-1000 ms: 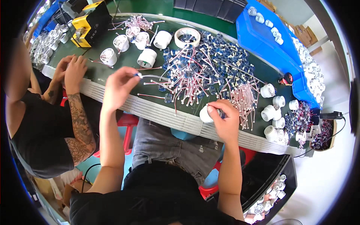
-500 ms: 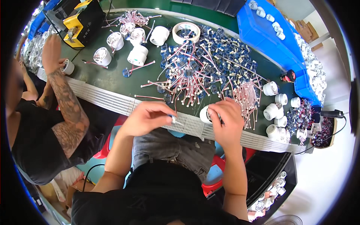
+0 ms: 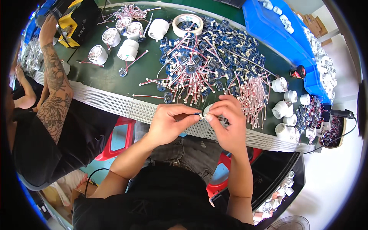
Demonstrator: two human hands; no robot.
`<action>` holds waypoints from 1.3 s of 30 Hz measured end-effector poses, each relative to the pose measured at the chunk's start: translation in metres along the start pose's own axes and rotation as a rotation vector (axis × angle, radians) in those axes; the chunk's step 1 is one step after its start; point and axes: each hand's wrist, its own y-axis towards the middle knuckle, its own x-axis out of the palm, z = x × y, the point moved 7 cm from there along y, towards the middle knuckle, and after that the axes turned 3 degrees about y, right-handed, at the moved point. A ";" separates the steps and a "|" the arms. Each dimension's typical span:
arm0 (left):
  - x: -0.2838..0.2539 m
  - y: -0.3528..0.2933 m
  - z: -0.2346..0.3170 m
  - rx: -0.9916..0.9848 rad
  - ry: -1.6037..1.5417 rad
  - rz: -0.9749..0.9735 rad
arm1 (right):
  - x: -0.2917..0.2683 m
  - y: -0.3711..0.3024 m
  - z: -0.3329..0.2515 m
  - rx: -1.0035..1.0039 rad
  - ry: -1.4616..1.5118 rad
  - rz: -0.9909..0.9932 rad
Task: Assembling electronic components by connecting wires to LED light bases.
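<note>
My left hand point(image 3: 172, 122) pinches a small blue circuit board point(image 3: 198, 114) between thumb and forefinger. A small white piece, perhaps a connector, shows at the board's edge. My right hand point(image 3: 227, 122) is closed, its thumb and forefinger tips meeting right beside the board. Behind those fingers a white round plastic housing point(image 3: 207, 109) is partly visible, held in that hand; most of it is hidden. Both hands are over the near table edge, almost touching. Beyond them lies a heap of blue circuit boards point(image 3: 234, 50) with red-and-white wire leads point(image 3: 251, 99).
White perforated trunking point(image 3: 111, 102) runs along the near edge. White housings point(image 3: 127, 50) and a tape roll point(image 3: 187, 25) stand on the green table, with more housings point(image 3: 281, 109) at right beside blue bins point(image 3: 276, 34). At left a co-worker's tattooed arm point(image 3: 53, 84) reaches toward a yellow-and-black machine point(image 3: 74, 25).
My left hand has moved right with the circuit board, up to my right hand. The right fingertips have come together in a pinch. The co-worker's arm has moved up toward the machine.
</note>
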 end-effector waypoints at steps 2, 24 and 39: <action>0.001 0.001 0.000 -0.007 0.007 -0.013 | 0.003 -0.001 0.002 -0.008 0.009 -0.039; 0.007 0.009 0.021 0.194 0.277 -0.162 | -0.005 0.010 -0.016 -0.160 -0.137 -0.247; 0.009 0.003 0.021 0.273 0.388 -0.152 | 0.003 -0.003 -0.009 -0.218 -0.053 -0.117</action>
